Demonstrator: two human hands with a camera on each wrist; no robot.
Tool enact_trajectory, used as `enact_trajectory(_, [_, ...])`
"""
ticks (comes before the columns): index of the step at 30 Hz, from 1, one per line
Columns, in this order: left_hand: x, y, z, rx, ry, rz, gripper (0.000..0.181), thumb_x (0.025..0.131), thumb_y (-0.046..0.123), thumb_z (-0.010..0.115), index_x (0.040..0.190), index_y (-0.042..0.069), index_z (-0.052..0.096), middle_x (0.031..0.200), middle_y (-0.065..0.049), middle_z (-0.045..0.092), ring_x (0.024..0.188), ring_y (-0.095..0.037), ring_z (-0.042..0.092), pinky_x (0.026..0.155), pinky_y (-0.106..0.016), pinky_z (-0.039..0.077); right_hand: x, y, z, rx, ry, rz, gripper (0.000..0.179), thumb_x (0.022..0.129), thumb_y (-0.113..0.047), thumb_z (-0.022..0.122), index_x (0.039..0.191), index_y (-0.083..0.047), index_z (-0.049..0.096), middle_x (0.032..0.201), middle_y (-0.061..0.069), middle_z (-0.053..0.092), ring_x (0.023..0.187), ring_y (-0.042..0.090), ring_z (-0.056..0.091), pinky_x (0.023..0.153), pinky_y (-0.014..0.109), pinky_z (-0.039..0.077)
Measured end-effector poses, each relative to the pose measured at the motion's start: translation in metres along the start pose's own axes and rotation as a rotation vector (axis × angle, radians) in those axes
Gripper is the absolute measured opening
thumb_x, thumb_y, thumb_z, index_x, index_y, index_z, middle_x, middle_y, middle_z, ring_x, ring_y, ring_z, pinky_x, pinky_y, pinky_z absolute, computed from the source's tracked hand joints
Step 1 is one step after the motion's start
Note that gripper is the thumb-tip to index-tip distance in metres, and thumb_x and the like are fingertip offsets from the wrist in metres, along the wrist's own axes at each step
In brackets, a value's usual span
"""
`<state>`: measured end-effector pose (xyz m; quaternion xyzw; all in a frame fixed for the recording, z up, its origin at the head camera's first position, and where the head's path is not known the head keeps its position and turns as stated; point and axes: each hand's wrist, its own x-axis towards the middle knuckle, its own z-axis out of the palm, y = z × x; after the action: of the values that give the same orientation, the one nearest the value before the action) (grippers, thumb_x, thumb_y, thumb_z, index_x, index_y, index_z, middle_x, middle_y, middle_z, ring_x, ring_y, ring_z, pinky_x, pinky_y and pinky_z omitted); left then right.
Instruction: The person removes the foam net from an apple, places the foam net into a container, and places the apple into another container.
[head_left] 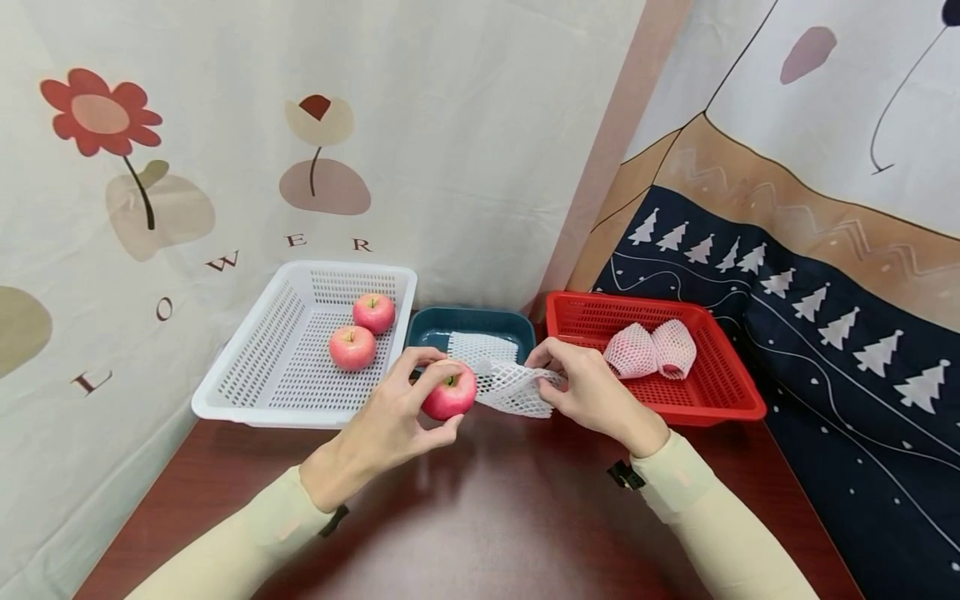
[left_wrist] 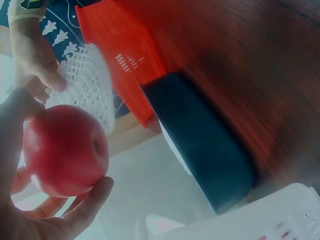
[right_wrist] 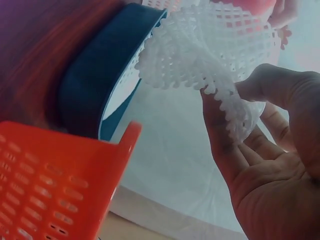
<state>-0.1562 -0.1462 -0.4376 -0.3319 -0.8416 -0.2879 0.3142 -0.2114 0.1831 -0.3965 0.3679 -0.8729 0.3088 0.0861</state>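
In the head view my left hand point(head_left: 393, 417) grips a red apple point(head_left: 452, 393) by its sides, its stem end facing up. My right hand point(head_left: 596, 392) pinches the edge of a white foam net sleeve point(head_left: 517, 390), whose other end lies right beside the apple. The right wrist view shows the net point(right_wrist: 200, 50) bunched between thumb and forefinger. From the left wrist the apple point(left_wrist: 67, 150) appears in front of the net point(left_wrist: 87, 85); whether they touch I cannot tell. Both hands are above the table, in front of a teal tray point(head_left: 431, 321).
More foam nets point(head_left: 480, 345) lie in the teal tray. On the left, a white basket point(head_left: 258, 358) contains two bare apples point(head_left: 352, 347). A red basket point(head_left: 723, 392) on the right holds two apples in foam nets point(head_left: 632, 350). Printed curtains hang behind the dark red table point(head_left: 487, 525).
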Motion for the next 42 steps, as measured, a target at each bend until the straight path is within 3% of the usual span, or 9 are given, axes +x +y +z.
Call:
enact_trajectory(3, [-0.001,-0.002,-0.001,0.010,-0.007,-0.015,0.059,0.086,0.026,0.098,0.140,0.015,0.076,0.140,-0.017,0.068,0.134,-0.028,0.069,0.103,-0.039,0.070,0.003,0.003,-0.002,-0.036,0.009,-0.001,0.037,0.096,-0.001,0.090,0.129,-0.012,0.075,0.124,0.007,0.084,0.102,0.019,0.078,0.095,0.043,0.074])
enact_trajectory(10, [-0.002,-0.006,-0.002,0.016,0.007,-0.023,0.063,0.082,0.023,0.100,0.140,0.011,0.076,0.138,-0.018,0.068,0.127,-0.029,0.071,0.098,-0.040,0.070,0.015,0.006,-0.006,-0.074,0.017,0.019,0.036,0.099,-0.002,0.086,0.134,-0.006,0.079,0.127,0.013,0.084,0.102,0.026,0.078,0.095,0.053,0.073])
enact_trajectory(25, [-0.007,-0.004,-0.003,0.005,-0.027,-0.074,0.070,0.080,0.023,0.102,0.143,0.009,0.075,0.136,-0.017,0.066,0.125,-0.027,0.070,0.097,-0.043,0.073,0.061,0.004,-0.011,-0.167,-0.053,0.034,0.026,0.104,-0.004,0.080,0.130,-0.006,0.087,0.116,0.015,0.079,0.104,0.027,0.073,0.090,0.042,0.071])
enact_trajectory(35, [-0.009,-0.009,-0.005,-0.001,-0.011,-0.098,0.070,0.080,0.023,0.101,0.143,0.009,0.074,0.136,-0.018,0.065,0.117,-0.028,0.076,0.091,-0.040,0.073,0.105,0.010,0.005,-0.246,-0.096,0.058,0.025,0.108,-0.003,0.073,0.128,-0.005,0.087,0.116,0.018,0.075,0.107,0.033,0.074,0.095,0.044,0.070])
enact_trajectory(42, [-0.013,-0.008,-0.006,-0.009,-0.037,-0.125,0.073,0.080,0.025,0.103,0.145,0.011,0.074,0.138,-0.015,0.065,0.120,-0.026,0.076,0.092,-0.039,0.074,0.126,0.011,0.019,-0.281,-0.112,0.103,0.024,0.106,-0.006,0.079,0.130,-0.004,0.081,0.124,0.019,0.076,0.111,0.033,0.076,0.098,0.043,0.072])
